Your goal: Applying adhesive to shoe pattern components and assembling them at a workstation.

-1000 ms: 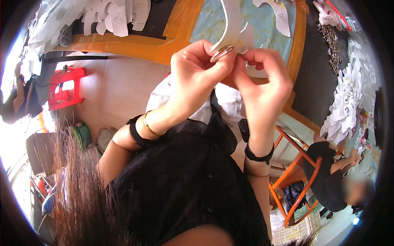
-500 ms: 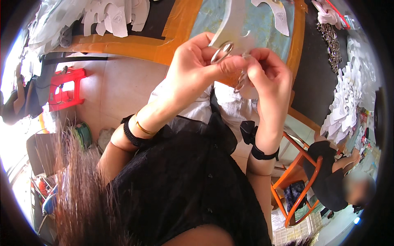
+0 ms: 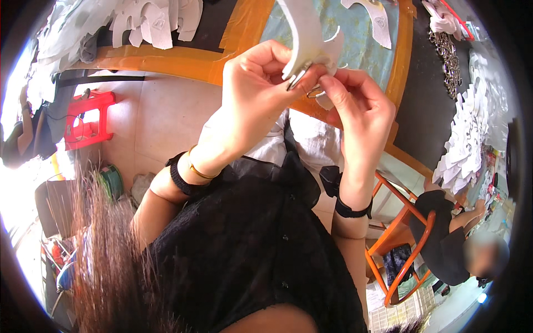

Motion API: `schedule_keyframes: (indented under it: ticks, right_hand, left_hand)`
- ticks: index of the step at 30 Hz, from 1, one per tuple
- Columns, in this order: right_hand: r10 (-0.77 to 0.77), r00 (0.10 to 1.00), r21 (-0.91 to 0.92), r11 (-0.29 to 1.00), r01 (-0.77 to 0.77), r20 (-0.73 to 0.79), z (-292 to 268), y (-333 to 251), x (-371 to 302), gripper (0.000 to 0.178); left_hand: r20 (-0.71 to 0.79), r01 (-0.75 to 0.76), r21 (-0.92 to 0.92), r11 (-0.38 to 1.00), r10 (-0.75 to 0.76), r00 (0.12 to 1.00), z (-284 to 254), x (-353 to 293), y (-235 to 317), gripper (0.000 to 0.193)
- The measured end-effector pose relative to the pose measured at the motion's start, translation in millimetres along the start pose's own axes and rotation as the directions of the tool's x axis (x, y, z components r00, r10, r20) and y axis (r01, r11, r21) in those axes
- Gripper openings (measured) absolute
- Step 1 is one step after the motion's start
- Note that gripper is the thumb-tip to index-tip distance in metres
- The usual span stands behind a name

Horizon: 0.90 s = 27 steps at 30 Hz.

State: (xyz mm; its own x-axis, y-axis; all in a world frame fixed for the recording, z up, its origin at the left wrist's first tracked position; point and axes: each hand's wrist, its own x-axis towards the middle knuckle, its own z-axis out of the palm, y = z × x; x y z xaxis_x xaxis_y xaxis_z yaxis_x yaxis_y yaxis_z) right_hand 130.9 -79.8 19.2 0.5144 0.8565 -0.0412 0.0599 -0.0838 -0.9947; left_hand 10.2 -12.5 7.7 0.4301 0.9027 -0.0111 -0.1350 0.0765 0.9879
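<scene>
A white, curved flat cut-out piece (image 3: 306,41) is held up over the near edge of the table, its long arm pointing away from me. My left hand (image 3: 258,91) is closed on its near left end, thumb in front and fingers behind. One silvery metal ring (image 3: 298,76) sits at that end by my left thumb. A second metal ring (image 3: 315,94) shows between the two thumbs. My right hand (image 3: 361,102) pinches the piece's near right part beside this ring; its fingertips are partly hidden. How the rings are fixed to the piece is hard to make out.
Another white cut-out (image 3: 380,25) lies on the blue-green mat (image 3: 355,53), bordered by brown tape. White cut-outs stand in piles at the far left (image 3: 155,25) and right (image 3: 463,139). Metal rings (image 3: 444,61) lie bunched at right. A red stool (image 3: 91,119), an orange-framed chair (image 3: 402,244) and a person (image 3: 444,238) are nearby.
The white piece has tilted and turned, showing its curved right prong more plainly. The ring by my left thumb now appears nearly edge-on, and the second ring is higher, between the thumbs.
</scene>
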Motion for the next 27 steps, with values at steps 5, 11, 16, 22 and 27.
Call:
schedule_keyframes:
  ticks: [5,11,16,22,27]
  right_hand:
    - [0.158,0.986,0.197,0.966,-0.166,0.057,-7.0,2.1,2.2,0.015]
    - [0.204,0.972,0.291,0.929,-0.231,0.119,-7.3,2.9,2.3,0.016]
    - [0.215,0.975,0.32,0.921,-0.221,0.054,-3.4,1.2,-6.0,0.013]
    - [0.175,0.984,0.315,0.936,-0.155,-0.036,5.3,8.9,-6.6,0.011]
    - [0.113,0.993,0.253,0.962,-0.1,-0.037,2.8,15.5,-5.6,0.01]
  left_hand:
    - [0.025,0.035,-0.035,0.999,-0.034,0.999,1.8,-0.1,8.5,0.016]
    - [0.075,0.049,-0.002,0.999,-0.049,0.996,-1.4,5.7,1.6,0.018]
    - [0.053,0.043,-0.056,0.997,-0.04,0.998,3.0,7.0,-0.4,0.017]
    - [0.065,0.139,-0.163,0.977,-0.13,0.989,5.7,7.1,-2.3,0.016]
    - [0.034,0.076,-0.15,0.986,-0.072,0.997,7.9,0.4,0.6,0.017]
